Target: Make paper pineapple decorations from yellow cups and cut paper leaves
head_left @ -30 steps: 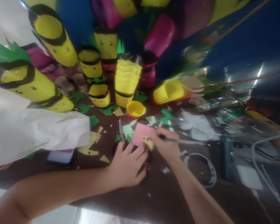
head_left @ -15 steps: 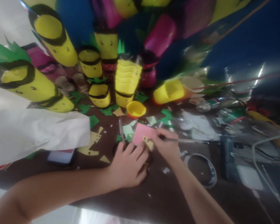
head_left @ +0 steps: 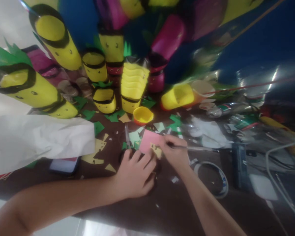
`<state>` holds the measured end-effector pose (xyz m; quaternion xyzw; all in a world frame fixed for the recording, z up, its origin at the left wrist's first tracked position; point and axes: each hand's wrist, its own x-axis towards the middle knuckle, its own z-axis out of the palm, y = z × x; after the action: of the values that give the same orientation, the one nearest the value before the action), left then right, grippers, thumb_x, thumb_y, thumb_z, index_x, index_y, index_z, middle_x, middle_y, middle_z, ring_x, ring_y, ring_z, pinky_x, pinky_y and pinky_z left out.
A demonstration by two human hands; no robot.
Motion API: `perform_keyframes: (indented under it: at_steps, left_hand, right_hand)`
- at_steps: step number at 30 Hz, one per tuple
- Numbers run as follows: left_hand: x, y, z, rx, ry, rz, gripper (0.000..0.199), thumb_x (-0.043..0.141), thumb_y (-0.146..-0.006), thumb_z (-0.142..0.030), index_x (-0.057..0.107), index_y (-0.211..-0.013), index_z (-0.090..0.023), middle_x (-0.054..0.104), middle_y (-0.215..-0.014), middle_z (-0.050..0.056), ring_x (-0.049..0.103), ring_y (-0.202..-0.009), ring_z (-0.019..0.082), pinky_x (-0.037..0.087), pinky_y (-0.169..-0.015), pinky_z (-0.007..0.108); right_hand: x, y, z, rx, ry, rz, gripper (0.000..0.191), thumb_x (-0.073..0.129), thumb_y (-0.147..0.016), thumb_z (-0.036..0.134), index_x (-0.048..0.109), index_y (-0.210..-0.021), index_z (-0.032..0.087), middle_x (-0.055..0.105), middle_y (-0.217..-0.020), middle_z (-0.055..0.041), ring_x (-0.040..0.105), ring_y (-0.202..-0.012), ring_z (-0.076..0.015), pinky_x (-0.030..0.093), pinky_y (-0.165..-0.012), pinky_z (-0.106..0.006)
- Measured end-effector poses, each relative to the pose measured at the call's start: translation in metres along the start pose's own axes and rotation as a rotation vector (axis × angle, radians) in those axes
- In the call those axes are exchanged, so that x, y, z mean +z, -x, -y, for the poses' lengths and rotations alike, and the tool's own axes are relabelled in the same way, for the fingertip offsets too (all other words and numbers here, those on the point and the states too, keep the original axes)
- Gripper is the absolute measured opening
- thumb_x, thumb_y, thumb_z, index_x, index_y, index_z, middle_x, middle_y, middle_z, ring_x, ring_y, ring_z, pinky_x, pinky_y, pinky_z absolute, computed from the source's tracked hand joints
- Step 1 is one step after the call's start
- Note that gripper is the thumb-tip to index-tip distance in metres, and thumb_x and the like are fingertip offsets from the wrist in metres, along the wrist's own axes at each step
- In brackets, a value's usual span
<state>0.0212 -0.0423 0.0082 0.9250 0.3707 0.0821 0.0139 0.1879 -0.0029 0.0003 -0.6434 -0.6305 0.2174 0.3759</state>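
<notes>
My right hand (head_left: 174, 150) is closed around a long thin stick (head_left: 199, 148) that looks like a paintbrush. Its tip points left, at a small yellow paper piece (head_left: 156, 150) with dark eye marks. That piece overlaps the lower right of a pink paper square (head_left: 148, 140). My left hand (head_left: 137, 173) rests palm down with its fingers spread, the index fingertip at the yellow piece's left edge. Scissors (head_left: 127, 135) lie just beyond the left fingers, their handles partly hidden by them. Whatever lies under the left palm is hidden.
Yellow containers with faces (head_left: 104, 100) stand behind, near a yellow cup (head_left: 143, 115). Green scraps (head_left: 99, 127) and tan scraps (head_left: 97, 150) litter the dark table. A phone (head_left: 64, 165) and white sheet (head_left: 39, 141) lie left; a tape roll (head_left: 225, 183) and white cable (head_left: 267, 164) lie right.
Both hands and the papers stay in practically the same place. The view has shifted very slightly.
</notes>
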Motion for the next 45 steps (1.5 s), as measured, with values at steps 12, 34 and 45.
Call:
perform_keyframes:
  at_steps: [12, 34, 45]
  left_hand:
    - [0.002, 0.0, 0.001, 0.0, 0.005, -0.008, 0.042, 0.041, -0.08, -0.042, 0.051, -0.116, -0.023, 0.044, -0.13, 0.005, 0.045, -0.09, 0.023, 0.03, -0.072, 0.039]
    - [0.002, 0.0, 0.0, -0.042, 0.047, 0.023, 0.049, 0.036, -0.082, -0.043, 0.045, -0.124, -0.019, 0.045, -0.124, 0.008, 0.044, -0.091, 0.025, 0.031, -0.074, 0.041]
    - [-0.002, 0.002, -0.001, 0.066, 0.011, -0.043, 0.043, 0.037, -0.083, -0.04, 0.051, -0.117, -0.019, 0.046, -0.123, 0.007, 0.045, -0.085, 0.022, 0.03, -0.071, 0.039]
  right_hand:
    - [0.001, 0.003, 0.003, 0.002, 0.001, -0.026, 0.035, 0.052, -0.074, 0.023, 0.037, -0.043, 0.017, 0.033, -0.043, 0.005, 0.032, -0.044, -0.0069, 0.028, -0.042, -0.019]
    - [0.001, 0.002, 0.002, 0.03, -0.169, -0.168, 0.01, 0.051, -0.077, 0.02, 0.058, -0.083, 0.017, 0.061, -0.075, -0.0009, 0.057, -0.067, -0.0132, 0.046, -0.061, -0.024]
    - [-0.003, 0.001, -0.007, -0.14, 0.037, -0.387, 0.011, 0.052, -0.08, 0.025, 0.057, -0.088, 0.019, 0.06, -0.084, -0.004, 0.057, -0.077, -0.0158, 0.047, -0.07, -0.029]
